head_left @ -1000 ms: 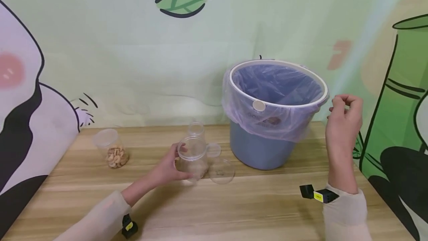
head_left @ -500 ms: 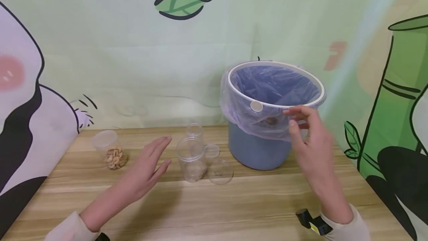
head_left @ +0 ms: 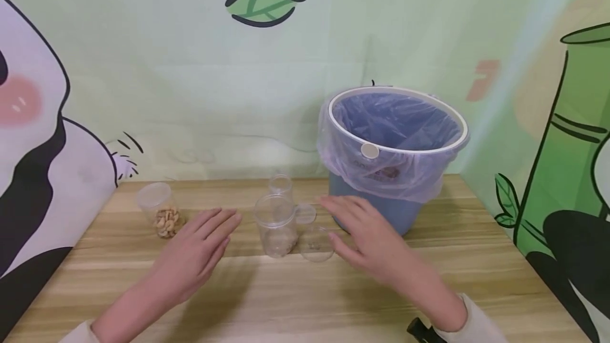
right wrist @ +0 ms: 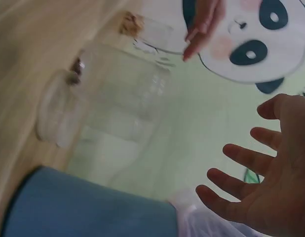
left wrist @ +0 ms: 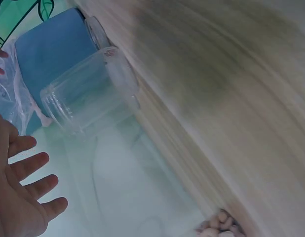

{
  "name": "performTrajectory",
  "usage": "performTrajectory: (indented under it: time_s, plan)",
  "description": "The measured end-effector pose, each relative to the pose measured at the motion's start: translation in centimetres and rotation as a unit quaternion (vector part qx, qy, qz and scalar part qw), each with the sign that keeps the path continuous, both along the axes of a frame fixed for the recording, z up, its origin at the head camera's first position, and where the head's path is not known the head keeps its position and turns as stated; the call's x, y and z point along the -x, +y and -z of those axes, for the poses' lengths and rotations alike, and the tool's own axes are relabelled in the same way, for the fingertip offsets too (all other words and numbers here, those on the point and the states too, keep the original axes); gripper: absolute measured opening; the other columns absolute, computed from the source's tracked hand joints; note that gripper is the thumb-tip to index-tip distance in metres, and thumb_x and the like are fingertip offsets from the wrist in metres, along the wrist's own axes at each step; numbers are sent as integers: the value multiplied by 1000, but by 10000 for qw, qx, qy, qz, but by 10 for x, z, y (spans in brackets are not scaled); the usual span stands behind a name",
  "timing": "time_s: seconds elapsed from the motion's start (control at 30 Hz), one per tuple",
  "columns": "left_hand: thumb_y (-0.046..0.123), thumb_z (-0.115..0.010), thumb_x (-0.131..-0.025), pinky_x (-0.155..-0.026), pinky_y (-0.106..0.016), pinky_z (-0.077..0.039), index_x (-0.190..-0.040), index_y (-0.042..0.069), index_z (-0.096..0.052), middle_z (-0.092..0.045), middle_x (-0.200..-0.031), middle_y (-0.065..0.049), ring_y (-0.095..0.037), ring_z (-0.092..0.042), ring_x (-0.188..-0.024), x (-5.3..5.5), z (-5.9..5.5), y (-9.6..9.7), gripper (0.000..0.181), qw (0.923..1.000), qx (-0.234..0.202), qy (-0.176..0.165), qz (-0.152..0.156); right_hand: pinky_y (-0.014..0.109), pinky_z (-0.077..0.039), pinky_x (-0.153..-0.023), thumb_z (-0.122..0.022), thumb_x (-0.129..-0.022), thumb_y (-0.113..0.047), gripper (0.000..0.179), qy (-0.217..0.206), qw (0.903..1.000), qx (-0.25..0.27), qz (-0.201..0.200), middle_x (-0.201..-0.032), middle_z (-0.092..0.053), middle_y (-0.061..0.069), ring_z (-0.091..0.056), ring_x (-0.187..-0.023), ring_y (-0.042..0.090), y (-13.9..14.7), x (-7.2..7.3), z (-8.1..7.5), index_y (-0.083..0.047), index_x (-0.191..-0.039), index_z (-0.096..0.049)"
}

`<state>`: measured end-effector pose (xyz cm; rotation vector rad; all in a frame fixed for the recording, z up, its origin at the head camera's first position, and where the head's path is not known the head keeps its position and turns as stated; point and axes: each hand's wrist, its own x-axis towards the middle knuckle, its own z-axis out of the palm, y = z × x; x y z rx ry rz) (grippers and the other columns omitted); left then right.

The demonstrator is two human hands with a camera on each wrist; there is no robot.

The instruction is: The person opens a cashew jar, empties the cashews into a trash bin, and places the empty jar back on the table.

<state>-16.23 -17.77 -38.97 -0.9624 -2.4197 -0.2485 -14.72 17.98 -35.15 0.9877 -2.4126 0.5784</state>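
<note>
A clear plastic jar (head_left: 275, 224) stands upright and open-topped mid-table, with a little reddish-brown matter at its base in the right wrist view. Left of it, my left hand (head_left: 193, 255) hovers with fingers extended, holding nothing. On the other side my right hand (head_left: 369, 237), also unladen, reaches inward with spread fingers. Its fingertips overlap the edge of a large clear round lid (head_left: 314, 247) lying flat. Behind that lies a smaller clear lid (head_left: 305, 214). A narrower clear jar (head_left: 280, 184) stands behind the big one, partly hidden.
A blue bin (head_left: 395, 210) with a white rim and a pale purple liner bag (head_left: 414, 179) stands at the back right. At the left, a lidded clear jar (head_left: 154, 195) holds cashew-like nuts (head_left: 168, 221). A printed cloth backdrop (head_left: 190, 94) hangs behind the table.
My left hand has let go of the big clear jar and drawn back to its left. My right hand has come from beside the bin, leftward and down, to the large lid.
</note>
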Motion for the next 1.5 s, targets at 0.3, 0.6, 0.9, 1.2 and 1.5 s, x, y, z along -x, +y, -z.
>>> performTrajectory:
  time_s: [0.3, 0.6, 0.9, 1.2, 1.5]
  plan:
    - [24, -58, -100, -108, -53, -37, -137, 5, -61, -61, -139, -12, -36, -52, -130, -3, 12, -13, 42, 9997, 179, 73, -131, 56, -45, -106, -61, -100, -33, 52, -152, 9928, -1096, -466, -151, -51, 9, -48, -136, 30, -20, 3, 32, -24, -150, -50]
    - [26, -56, -102, -107, -55, -38, -136, 5, -63, -62, -137, -12, -37, -54, -128, 4, 15, -24, 40, 9990, 231, -72, -386, 48, -41, -112, -57, -102, -34, 48, 395, 9869, -1346, -791, -148, -54, 10, -49, -137, 30, -31, 13, 37, -14, -146, -54]
    - [22, -62, -98, -107, -58, -38, -136, 5, -62, -62, -137, -13, -38, -53, -128, 6, 14, -32, 41, 9977, 207, -264, -586, 45, -38, -114, -54, -104, -36, 52, 219, 9839, -1575, -819, -154, -50, -2, -44, -143, 27, -51, 15, 35, -16, -151, -49]
    - [21, -64, -98, -104, -60, -41, -136, 5, -62, -61, -137, -14, -38, -54, -126, 9, 18, -38, 41, 9970, 115, -416, -647, 45, -36, -116, -53, -105, -37, 50, 249, 9846, -1470, -908, -153, -51, -3, -42, -144, 26, -61, 19, 33, -20, -151, -49]
    - [15, -68, -96, -101, -62, -43, -130, 4, -64, -65, -129, -17, -41, -59, -120, 10, 27, -52, 36, 9932, -233, -843, -769, 51, -29, -120, -47, -107, -43, 51, 195, 9782, -1835, -950, -160, -41, -1, -34, -150, 26, -70, 21, 29, -26, -154, -45]
